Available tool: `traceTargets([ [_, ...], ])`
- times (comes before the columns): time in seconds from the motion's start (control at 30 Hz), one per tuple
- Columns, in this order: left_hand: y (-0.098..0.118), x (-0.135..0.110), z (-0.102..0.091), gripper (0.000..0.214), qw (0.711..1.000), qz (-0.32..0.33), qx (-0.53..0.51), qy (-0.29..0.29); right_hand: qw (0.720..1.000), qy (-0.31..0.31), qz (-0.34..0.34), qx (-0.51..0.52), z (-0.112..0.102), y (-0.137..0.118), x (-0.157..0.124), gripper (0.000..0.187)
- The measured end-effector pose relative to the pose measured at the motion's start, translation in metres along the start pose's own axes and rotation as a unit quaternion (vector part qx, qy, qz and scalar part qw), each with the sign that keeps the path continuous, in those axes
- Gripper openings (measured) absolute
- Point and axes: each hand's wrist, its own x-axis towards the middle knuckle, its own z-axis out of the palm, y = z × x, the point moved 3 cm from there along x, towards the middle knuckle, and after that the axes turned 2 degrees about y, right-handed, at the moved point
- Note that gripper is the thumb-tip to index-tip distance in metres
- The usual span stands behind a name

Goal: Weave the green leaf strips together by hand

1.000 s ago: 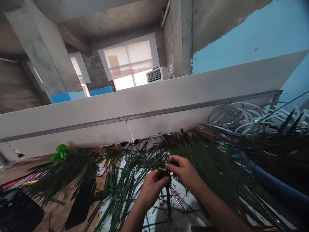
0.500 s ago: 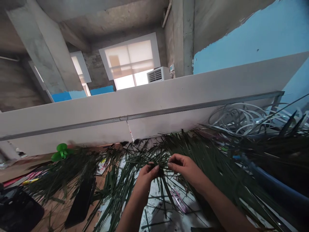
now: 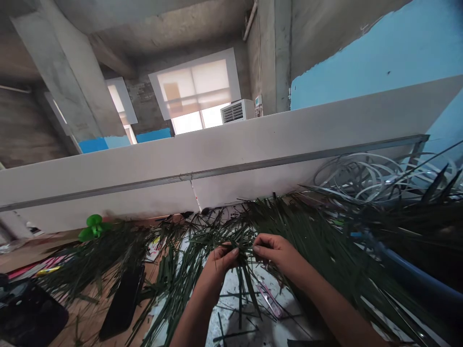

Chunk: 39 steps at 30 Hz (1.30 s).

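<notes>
My left hand [image 3: 223,256] is closed, thumb against fingers, on a small bundle of dark green leaf strips [image 3: 246,279] whose ends hang down over the white work surface. To its right, my right hand [image 3: 272,246] is pinched at the edge of the same strips; its thumb and forefinger meet around what looks like a thin strip end. The fine detail between the fingertips is hard to make out. Below the hands a pink cutter-like tool [image 3: 269,300] lies on the white surface [image 3: 231,303] among loose strip pieces.
Cut leaf strips [image 3: 181,270] cover the left side, longer leaves [image 3: 307,246] the right. A black phone [image 3: 122,302], a black object [image 3: 31,313] and a green plastic item [image 3: 94,227] lie left. White coiled strapping [image 3: 365,178] and a blue curved edge [image 3: 415,274] are right. A white partition [image 3: 231,144] stands behind.
Both hands stay almost in place. The hanging strips have shifted slightly under the left hand, and the right hand has moved a touch down and right.
</notes>
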Motion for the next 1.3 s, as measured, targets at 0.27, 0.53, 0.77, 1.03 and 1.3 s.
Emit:
traceTargets([
  [0.27,0.0,-0.003,0.005,0.036,0.999,-0.003,0.041,-0.013,0.993,0.062,-0.066,-0.079,-0.005,-0.005,0.0,0.021],
  [0.53,-0.009,0.002,0.001,0.037,0.999,0.0,0.029,-0.04,0.986,0.076,-0.065,-0.133,-0.006,-0.002,0.001,0.022],
  [0.77,-0.01,0.008,-0.011,0.041,0.999,0.006,0.018,0.033,0.989,0.094,-0.048,-0.107,-0.013,0.021,0.01,0.026],
  [1.03,0.003,0.004,-0.019,0.04,0.995,0.003,-0.023,0.092,0.934,0.131,-0.019,-0.333,-0.029,0.033,0.004,0.019],
  [1.3,0.006,0.002,-0.019,0.039,0.996,0.012,-0.016,0.083,0.845,0.029,0.004,-0.533,0.033,0.085,-0.037,0.02],
])
